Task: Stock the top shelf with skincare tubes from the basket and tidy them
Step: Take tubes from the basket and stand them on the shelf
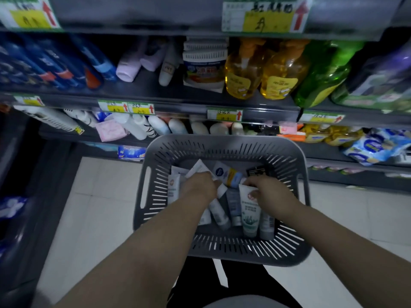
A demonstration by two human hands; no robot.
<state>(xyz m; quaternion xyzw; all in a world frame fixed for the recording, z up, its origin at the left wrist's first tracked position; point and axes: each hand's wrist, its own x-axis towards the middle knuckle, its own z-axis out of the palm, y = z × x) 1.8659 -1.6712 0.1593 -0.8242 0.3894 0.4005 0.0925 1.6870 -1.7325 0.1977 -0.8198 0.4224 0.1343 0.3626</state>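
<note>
The shelving unit [200,101] stands directly beyond the basket, its visible tiers packed with bottles. The top shelf lies above the frame, so its condition cannot be assessed. The grey slotted basket [222,141] sits low in front of the person. What supports it is not visible, and neither hand is on its rim. The skincare tubes [233,205] all lie inside the basket, loose and overlapping, and none is on a shelf. The left hand [201,185] is down in the basket's left half, fingers curled into the pile over white tubes. The back of the hand hides whether anything is actually gripped. The right hand [271,192] is in the basket's right half, its thumb and curled fingers pinching the crimped end of a white tube with green print [250,216]. Risks noted: a pinch at the crimp alone leaves the tube hanging, so it may swing or slip on the long lift. Overlapping neighbours may be dragged up and over the basket rim. The unsteadied basket may tip, and a rising arm may knock bottles off the tiers beyond the basket.
</note>
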